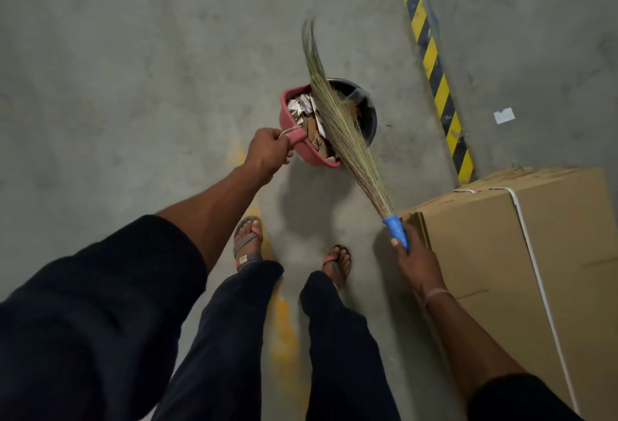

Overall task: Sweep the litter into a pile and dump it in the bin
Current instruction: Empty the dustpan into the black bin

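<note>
Left hand (267, 150): grips handle of pink dustpan (294, 140), held tilted at the bin's left rim. Litter (309, 120): paper and cardboard scraps, heaped in pan, seemingly not yet tipped. Dark round bin (369, 116): partly filled. Grass broom (337, 120): bristles across pan. Right hand (413, 253): holds blue grip. One white scrap (504, 115): unswept, far right.
</note>
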